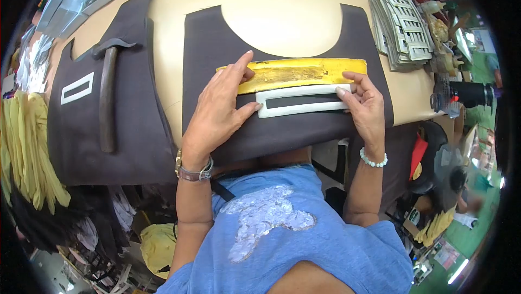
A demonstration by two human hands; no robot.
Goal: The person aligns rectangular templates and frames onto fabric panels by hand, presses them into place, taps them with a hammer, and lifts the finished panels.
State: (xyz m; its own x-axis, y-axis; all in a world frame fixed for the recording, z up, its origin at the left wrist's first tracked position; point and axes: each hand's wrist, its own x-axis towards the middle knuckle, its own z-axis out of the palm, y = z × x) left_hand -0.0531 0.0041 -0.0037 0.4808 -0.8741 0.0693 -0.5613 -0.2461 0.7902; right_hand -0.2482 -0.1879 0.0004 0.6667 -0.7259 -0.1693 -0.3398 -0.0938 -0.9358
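Hands (362, 96) on white frame (301, 110), yellow strip (304, 72) above.

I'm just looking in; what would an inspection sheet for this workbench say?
Surface: tan tabletop, partly covered by dark fabric.
Job's things: yellow strip lying just beyond a white frame, both on a dark panel.
Clutter: hammer and smaller white frame on another dark panel; stacked slotted pieces at the right.
Grip: left hand spread, thumb at the white frame's left end; right hand, thumb on its right end.
Cables: nothing clearly seen.
Surroundings: yellow cloth hanging at the left; green floor at the right, edges blurred.
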